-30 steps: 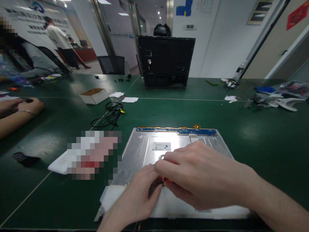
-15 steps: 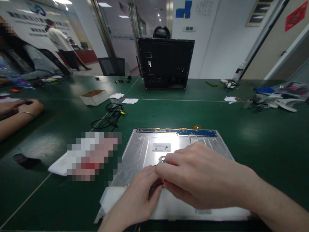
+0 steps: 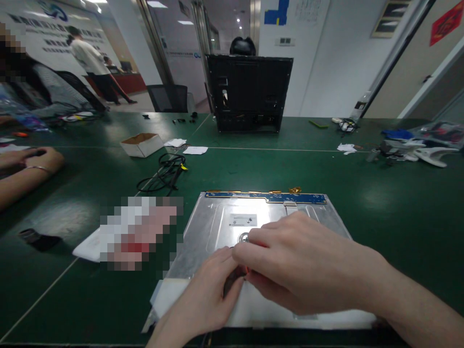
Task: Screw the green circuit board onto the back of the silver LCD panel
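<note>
A silver metal display panel (image 3: 203,237) lies back side up on the table in front of me, with a blue circuit strip (image 3: 297,198) along its far edge. Over its middle, my right hand (image 3: 297,263) is closed, thumb and fingers pinched around something small. A bit of red-orange shows between the fingers; the rest is hidden. My left hand (image 3: 210,290) meets it from the left, its fingers curled around something dark that I cannot identify. Just beyond the fingertips sits a round metal piece (image 3: 242,238) on the panel. White material (image 3: 268,314) covers the panel's near part.
A black monitor housing (image 3: 250,92) stands upright at the back. To the left are a coiled black cable (image 3: 166,171), a white box (image 3: 145,147), a blurred-out packet (image 3: 89,246) and a dark strap-like piece (image 3: 41,240). Another person's hands (image 3: 45,162) rest at far left.
</note>
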Available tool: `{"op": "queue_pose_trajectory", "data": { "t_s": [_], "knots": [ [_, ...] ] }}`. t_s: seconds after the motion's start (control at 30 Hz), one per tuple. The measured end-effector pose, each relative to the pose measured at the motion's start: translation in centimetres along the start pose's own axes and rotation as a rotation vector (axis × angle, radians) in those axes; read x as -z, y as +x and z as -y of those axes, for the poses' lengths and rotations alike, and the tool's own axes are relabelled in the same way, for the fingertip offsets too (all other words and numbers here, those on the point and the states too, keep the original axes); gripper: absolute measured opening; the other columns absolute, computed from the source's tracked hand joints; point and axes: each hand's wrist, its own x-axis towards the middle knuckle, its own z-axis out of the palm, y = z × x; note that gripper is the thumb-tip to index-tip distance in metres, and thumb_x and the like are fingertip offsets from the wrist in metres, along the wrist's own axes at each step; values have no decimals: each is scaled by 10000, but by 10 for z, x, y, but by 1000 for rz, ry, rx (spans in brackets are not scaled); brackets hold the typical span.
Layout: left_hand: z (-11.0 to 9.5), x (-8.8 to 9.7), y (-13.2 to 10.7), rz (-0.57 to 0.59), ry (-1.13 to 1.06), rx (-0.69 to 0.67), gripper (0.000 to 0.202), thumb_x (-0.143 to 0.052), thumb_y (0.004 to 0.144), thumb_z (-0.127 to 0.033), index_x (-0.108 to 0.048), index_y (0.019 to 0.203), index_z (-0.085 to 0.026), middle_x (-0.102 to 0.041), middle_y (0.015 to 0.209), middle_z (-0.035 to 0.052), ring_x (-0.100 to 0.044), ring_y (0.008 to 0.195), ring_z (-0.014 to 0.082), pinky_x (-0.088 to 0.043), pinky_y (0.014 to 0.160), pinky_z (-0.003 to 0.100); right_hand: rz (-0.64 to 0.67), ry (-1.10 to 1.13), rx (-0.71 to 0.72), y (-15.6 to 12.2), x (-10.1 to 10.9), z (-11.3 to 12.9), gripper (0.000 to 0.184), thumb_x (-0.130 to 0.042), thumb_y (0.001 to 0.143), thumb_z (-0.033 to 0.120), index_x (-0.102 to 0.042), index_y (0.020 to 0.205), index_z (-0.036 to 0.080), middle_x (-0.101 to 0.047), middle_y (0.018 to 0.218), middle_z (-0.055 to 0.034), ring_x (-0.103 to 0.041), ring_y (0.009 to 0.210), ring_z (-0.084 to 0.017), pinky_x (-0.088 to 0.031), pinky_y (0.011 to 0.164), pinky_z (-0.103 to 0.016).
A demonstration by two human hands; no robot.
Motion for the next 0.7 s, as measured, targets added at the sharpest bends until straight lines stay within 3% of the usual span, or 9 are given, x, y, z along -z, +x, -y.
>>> {"op": "queue_pose_trajectory", "data": {
  "t_s": [0.1,0.3,0.53,0.7],
  "knots": [
    [0,-1,-1,9,-7,10,252,-466,776,-92,-576,966,-214,-654,945,39,-610,831,223,-500,763,326,7,49,6,0,1,1,108,-491,870,210,-482,978,203,-613,841,6,-465,628,-128,-208,511,-284],
    [1,-1,-2,20,-16,2,252,-467,751,-77,-560,941,-214,-644,902,32,-611,860,231,-482,728,311,10,-11,-22,1,0,-1,108,-451,952,311,-499,957,215,-616,780,5,-481,599,-133,-191,508,-292],
    [0,0,0,44,-9,23,174,-457,781,-91,-533,884,-209,-641,873,34,-612,824,222,-479,722,309,0,20,-14,0,1,1,74,-477,880,218,-485,951,201,-616,819,4,-485,616,-136,-207,498,-294],
    [1,-1,-3,18,-16,28,187,-474,750,-96,-528,881,-218,-647,923,47,-608,859,229,-488,742,311,26,4,-53,1,-2,-1,117,-440,946,327,-488,924,223,-619,775,15,-509,615,-143,-199,499,-297]
  ]
}}
